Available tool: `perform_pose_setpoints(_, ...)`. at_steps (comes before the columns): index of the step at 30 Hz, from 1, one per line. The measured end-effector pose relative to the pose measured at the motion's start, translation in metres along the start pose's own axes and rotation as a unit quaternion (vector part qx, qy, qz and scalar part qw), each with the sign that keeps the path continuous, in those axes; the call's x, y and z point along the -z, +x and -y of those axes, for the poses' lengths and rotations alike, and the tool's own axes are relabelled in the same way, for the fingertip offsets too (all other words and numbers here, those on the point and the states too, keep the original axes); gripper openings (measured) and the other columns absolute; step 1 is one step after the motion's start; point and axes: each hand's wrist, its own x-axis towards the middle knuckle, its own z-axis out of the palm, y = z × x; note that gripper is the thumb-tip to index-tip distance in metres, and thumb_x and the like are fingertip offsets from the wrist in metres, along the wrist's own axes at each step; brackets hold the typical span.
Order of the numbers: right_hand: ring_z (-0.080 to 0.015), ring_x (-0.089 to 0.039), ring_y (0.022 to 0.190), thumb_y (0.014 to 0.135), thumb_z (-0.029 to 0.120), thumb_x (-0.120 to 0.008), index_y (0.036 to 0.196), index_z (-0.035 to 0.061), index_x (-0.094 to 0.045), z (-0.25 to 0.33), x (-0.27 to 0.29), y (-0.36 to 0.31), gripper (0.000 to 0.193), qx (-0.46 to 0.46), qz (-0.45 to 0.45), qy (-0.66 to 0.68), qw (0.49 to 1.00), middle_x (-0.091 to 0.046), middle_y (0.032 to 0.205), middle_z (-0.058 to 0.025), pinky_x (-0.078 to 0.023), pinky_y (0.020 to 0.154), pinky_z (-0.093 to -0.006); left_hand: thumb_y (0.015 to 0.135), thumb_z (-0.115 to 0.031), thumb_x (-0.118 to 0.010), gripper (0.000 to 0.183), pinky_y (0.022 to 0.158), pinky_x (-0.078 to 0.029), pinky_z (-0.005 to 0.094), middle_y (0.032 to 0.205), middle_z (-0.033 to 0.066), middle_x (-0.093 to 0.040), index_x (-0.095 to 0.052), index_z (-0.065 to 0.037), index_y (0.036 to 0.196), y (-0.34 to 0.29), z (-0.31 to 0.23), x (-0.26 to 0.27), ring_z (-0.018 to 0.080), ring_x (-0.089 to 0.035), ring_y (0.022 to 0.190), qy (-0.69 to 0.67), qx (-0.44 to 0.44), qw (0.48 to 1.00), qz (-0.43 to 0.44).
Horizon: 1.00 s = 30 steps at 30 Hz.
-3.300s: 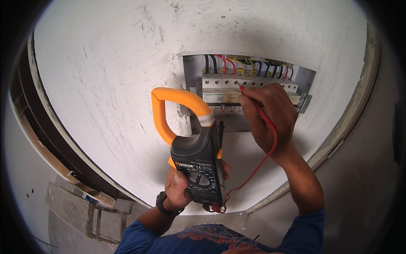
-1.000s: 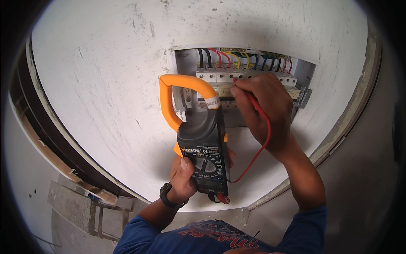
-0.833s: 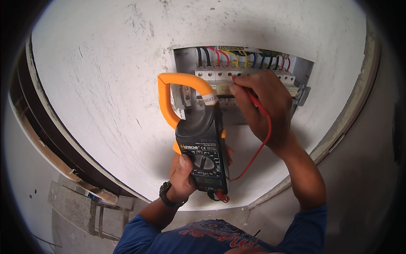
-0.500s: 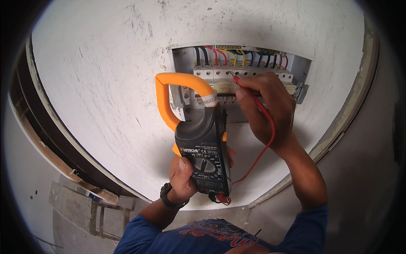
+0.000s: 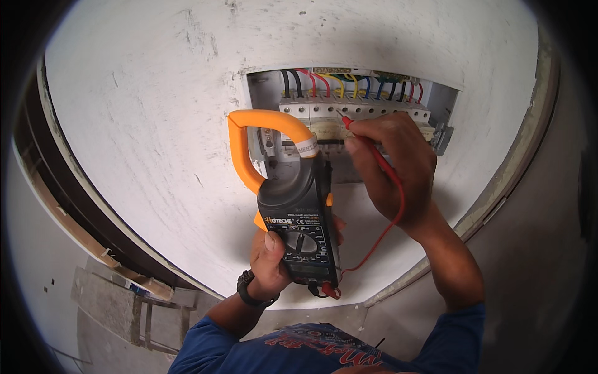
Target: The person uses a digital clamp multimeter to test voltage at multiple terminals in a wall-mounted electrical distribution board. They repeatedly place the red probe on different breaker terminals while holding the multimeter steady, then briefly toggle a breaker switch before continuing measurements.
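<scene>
A black clamp meter (image 5: 288,194) with a large orange jaw and a round dial is held upright by my left hand (image 5: 269,258), thumb on its left edge. The jaw is closed in a loop with no wire seen through it. My right hand (image 5: 402,168) pinches a red test probe (image 5: 380,158) like a pen. Its thin metal tip points at the screw terminals of a white circuit breaker row (image 5: 374,111); whether it touches one I cannot tell. The probe's red lead (image 5: 381,240) loops down to the meter's lower end, where a black plug also sits.
The breakers sit in a recessed metal box (image 5: 447,106) in a rough white wall (image 5: 149,124). Black, red, yellow and blue wires (image 5: 336,80) enter the row from above. A dark frame edge (image 5: 81,181) curves along the left; a worn wooden stand (image 5: 109,302) is at lower left.
The breaker box has shifted slightly left in view. The probe tip now lies a little farther right along the terminals and slightly lower. Both hands keep their grips.
</scene>
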Motion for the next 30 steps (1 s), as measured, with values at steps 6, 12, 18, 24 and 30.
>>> perform_pose_setpoints(6,-0.0295,-0.067,0.078,0.088,-0.001,-0.077,0.101,0.0003,-0.071,-0.001,-0.003,0.003,0.014,0.012,0.011,-0.016,1.000,-0.072,0.088,-0.0130,-0.053,0.072,-0.0393,0.104,-0.071,-0.047,0.093,0.091,-0.064,0.0424,0.133,0.0311,-0.065,-0.038,0.006,0.155,0.004,0.001,-0.002,0.0333,-0.073,0.113,0.022,0.001,1.000,-0.009)
perform_pose_setpoints(12,-0.0310,-0.066,0.076,0.086,0.000,-0.078,0.100,0.0008,-0.070,-0.003,-0.007,0.007,0.015,0.018,0.012,-0.035,0.999,-0.071,0.085,-0.0127,-0.053,0.069,-0.0406,0.102,-0.076,-0.045,0.094,0.086,-0.066,0.0424,0.127,0.0296,-0.068,-0.041,0.002,0.154,0.006,0.003,-0.008,0.0341,-0.075,0.107,0.059,0.012,0.998,-0.022)
perform_pose_setpoints(18,-0.0311,-0.067,0.075,0.085,0.001,-0.079,0.096,0.0021,-0.069,-0.001,-0.007,0.007,0.015,0.008,0.023,-0.046,0.999,-0.070,0.083,-0.0116,-0.053,0.067,-0.0410,0.102,-0.077,-0.044,0.094,0.083,-0.067,0.0420,0.127,0.0297,-0.068,-0.040,0.002,0.154,0.007,0.002,-0.006,0.0344,-0.074,0.108,0.050,0.012,0.999,-0.016)
perform_pose_setpoints(24,-0.0311,-0.066,0.075,0.084,0.001,-0.080,0.094,0.0030,-0.069,-0.002,-0.011,0.009,0.015,0.022,0.013,-0.067,0.997,-0.067,0.080,-0.0110,-0.054,0.066,-0.0412,0.102,-0.078,-0.044,0.095,0.084,-0.067,0.0428,0.127,0.0298,-0.067,-0.040,0.001,0.155,0.007,0.001,-0.004,0.0348,-0.074,0.109,0.051,0.024,0.998,-0.010)
perform_pose_setpoints(30,-0.0314,-0.067,0.074,0.083,0.001,-0.080,0.090,0.0038,-0.066,0.000,-0.013,0.011,0.015,0.015,0.023,-0.068,0.997,-0.066,0.081,-0.0111,-0.054,0.065,-0.0420,0.101,-0.078,-0.045,0.095,0.084,-0.067,0.0431,0.127,0.0295,-0.067,-0.040,0.001,0.154,0.007,0.001,-0.003,0.0349,-0.074,0.109,0.047,0.028,0.998,-0.010)
